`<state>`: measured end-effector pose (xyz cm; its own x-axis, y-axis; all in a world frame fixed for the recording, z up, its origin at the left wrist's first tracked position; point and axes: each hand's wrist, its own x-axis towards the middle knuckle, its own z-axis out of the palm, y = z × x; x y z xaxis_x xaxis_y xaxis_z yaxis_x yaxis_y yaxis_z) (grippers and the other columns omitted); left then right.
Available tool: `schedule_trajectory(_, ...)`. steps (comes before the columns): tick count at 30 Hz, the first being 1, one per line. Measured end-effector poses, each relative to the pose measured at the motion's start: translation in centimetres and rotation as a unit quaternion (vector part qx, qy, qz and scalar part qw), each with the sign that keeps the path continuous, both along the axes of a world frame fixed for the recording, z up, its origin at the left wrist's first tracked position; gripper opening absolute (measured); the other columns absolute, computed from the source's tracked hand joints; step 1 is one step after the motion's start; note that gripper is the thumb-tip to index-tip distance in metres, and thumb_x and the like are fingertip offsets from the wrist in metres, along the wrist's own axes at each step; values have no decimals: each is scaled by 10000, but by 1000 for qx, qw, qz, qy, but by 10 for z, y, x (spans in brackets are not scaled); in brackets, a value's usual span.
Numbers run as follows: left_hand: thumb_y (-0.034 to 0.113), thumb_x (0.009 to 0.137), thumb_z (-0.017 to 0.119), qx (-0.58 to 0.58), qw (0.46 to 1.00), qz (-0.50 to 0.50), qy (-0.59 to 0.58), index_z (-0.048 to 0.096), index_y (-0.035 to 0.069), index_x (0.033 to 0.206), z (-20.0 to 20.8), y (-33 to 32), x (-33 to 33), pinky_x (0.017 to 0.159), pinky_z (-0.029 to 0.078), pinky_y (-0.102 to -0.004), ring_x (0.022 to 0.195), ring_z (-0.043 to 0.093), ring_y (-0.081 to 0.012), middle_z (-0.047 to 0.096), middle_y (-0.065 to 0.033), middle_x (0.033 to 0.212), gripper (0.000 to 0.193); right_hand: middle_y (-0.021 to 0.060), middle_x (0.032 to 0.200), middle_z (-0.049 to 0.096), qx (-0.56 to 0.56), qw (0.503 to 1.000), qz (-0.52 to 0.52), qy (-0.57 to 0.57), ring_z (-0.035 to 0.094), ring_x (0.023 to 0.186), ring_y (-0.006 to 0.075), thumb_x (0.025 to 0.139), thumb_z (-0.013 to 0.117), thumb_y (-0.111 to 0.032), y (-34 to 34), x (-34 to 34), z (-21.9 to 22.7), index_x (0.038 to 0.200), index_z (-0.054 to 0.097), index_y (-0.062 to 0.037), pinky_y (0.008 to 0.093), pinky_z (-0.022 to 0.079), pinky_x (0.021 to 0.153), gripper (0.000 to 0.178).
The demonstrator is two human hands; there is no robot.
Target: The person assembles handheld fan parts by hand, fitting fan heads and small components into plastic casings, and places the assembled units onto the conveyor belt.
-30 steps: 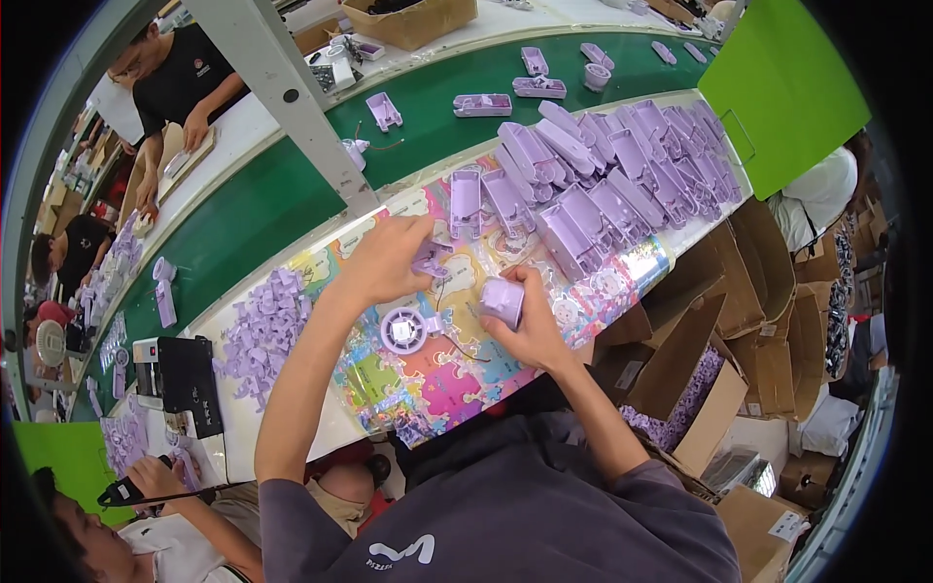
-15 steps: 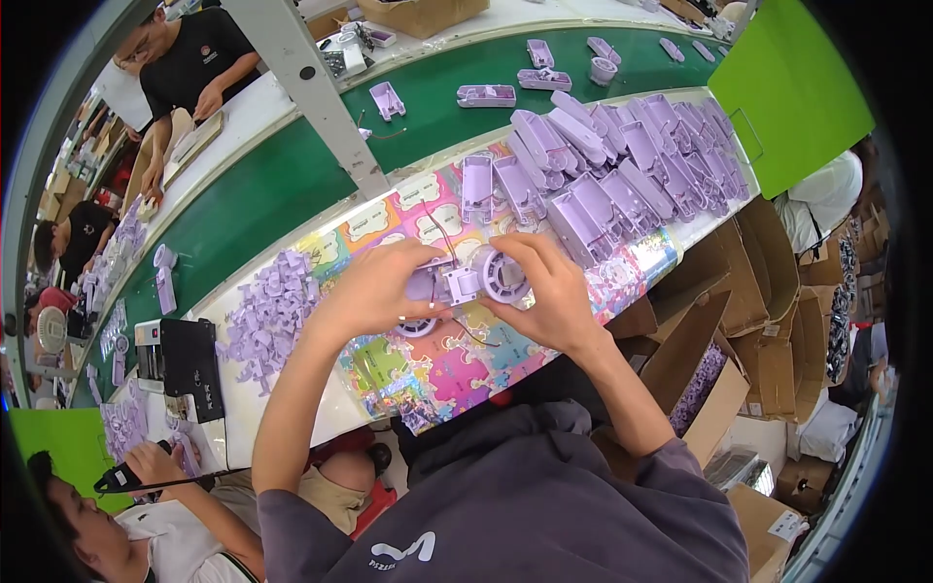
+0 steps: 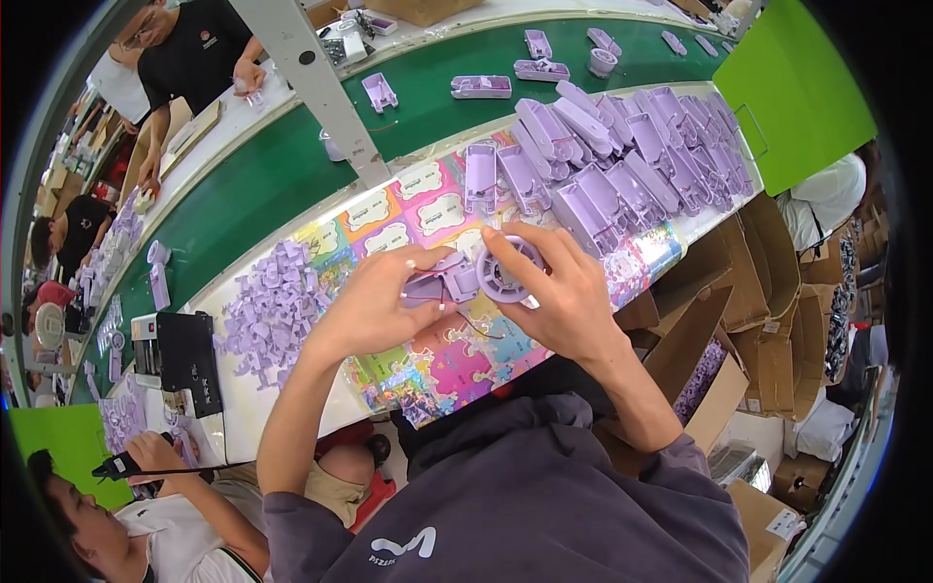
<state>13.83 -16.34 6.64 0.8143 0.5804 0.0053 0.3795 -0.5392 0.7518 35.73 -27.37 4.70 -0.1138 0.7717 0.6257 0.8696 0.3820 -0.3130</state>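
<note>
Left hand (image 3: 381, 299) grips a purple housing (image 3: 459, 281), seemingly lengthwise toward the spoked ring (image 3: 499, 277) just rightward, clasped in the right hand (image 3: 571, 296), between the table's (image 3: 326, 400) long edges!

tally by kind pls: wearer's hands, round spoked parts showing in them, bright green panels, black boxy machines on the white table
Wearer's hands, left hand and right hand: 2
Round spoked part, lilac, in the right hand: 1
Bright green panels: 2
Black boxy machine: 1
Total: 6
</note>
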Motion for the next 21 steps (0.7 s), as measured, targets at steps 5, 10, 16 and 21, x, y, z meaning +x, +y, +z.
schedule_trajectory(5,29,802,815,-72,997,-21,-14,632,-11,1342,-4,4,-7,944,521,-340,997,682,-215,708,-145,1104,572,51,1151,655,-8,1000,29,7,656,873,243,673,845,-119,3,5,3,1289,671,-117,359,561,682,640)
schedule_trajectory(10,49,844,792,-102,995,4,1,634,-9,1345,-1,1,-6,938,518,-317,1009,665,-165,721,-143,1120,529,54,1153,653,-3,1000,9,-1,653,866,239,659,844,-117,0,-1,5,1298,670,-117,358,559,672,662)
schedule_trajectory(16,123,858,767,-105,992,46,-60,650,-63,1280,-5,-8,-2,918,534,-356,1016,720,-249,741,-219,1110,476,72,1168,648,9,1000,2,-15,643,852,238,651,843,-112,1,-8,6,1312,662,-113,358,555,663,686)
schedule_trajectory(21,142,858,798,-138,983,84,-82,679,-86,1225,-14,-11,-1,881,543,-328,942,719,-184,762,-200,1044,448,78,1191,658,16,999,-10,-35,648,855,241,632,858,-93,-1,-8,4,1307,681,-128,354,558,682,699)
